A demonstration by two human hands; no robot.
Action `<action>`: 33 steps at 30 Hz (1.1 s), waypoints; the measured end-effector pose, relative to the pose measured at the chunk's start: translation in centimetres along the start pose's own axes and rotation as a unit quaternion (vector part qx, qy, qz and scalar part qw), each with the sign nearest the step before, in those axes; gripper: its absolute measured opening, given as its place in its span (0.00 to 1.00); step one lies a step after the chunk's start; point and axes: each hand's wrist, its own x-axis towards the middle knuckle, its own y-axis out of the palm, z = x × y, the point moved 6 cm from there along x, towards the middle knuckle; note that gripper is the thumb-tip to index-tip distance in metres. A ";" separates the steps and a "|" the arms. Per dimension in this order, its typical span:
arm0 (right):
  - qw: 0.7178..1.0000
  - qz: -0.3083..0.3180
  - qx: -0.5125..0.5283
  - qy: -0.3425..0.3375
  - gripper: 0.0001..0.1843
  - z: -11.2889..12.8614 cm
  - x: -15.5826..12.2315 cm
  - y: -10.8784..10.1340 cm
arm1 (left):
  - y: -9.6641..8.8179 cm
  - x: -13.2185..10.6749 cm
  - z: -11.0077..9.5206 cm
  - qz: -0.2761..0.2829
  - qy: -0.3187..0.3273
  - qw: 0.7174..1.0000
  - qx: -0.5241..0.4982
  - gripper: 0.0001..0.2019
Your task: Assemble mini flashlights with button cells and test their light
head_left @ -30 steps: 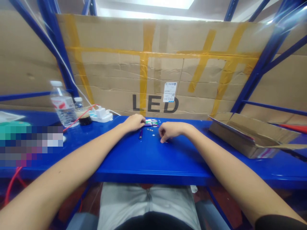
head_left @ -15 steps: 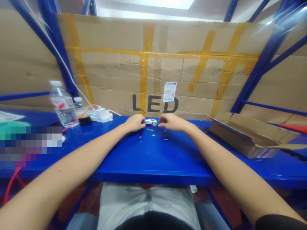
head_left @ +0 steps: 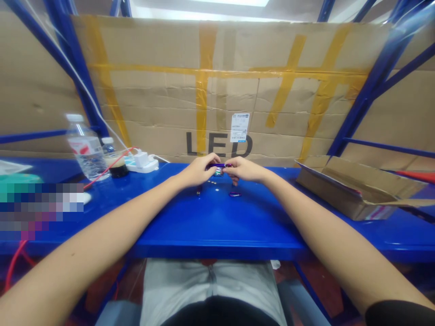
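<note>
Both my hands are stretched out over the far middle of the blue table (head_left: 210, 226). My left hand (head_left: 199, 170) and my right hand (head_left: 246, 170) are closed, fingertips facing each other, and together pinch a small purple stick-like part (head_left: 219, 165) lifted just above the table. Under the hands lie several tiny round silver pieces (head_left: 213, 183) and a small purple part (head_left: 234, 194). A pile of small coloured parts behind the hands is mostly hidden.
A water bottle (head_left: 84, 149), a small dark bottle (head_left: 115, 160) and a white power strip (head_left: 141, 163) with a red cable stand at the left. An open flat cardboard box (head_left: 356, 188) lies at the right. A taped cardboard wall marked LED (head_left: 217, 90) closes the back.
My right hand went from the table near the small purple part up to the pile. Both hands then lifted a purple piece between them.
</note>
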 end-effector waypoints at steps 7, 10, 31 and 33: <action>0.997 0.028 -0.071 0.019 0.06 0.3 -0.3 0.7 | 1.0 0.0 -0.2 0.066 -0.027 0.996 0.049 0.11; 0.990 0.009 -0.141 0.028 0.08 -0.1 -0.1 0.4 | 1.1 0.1 0.7 0.064 -0.049 0.995 0.055 0.16; 0.931 -0.118 -0.338 -0.077 0.13 1.6 -0.4 -0.7 | 3.1 -1.1 2.6 0.132 -0.312 0.834 -0.435 0.10; 0.932 -0.119 -0.337 -0.063 0.13 1.2 -0.2 -0.8 | 2.8 -1.0 2.8 0.115 -0.304 0.856 -0.403 0.07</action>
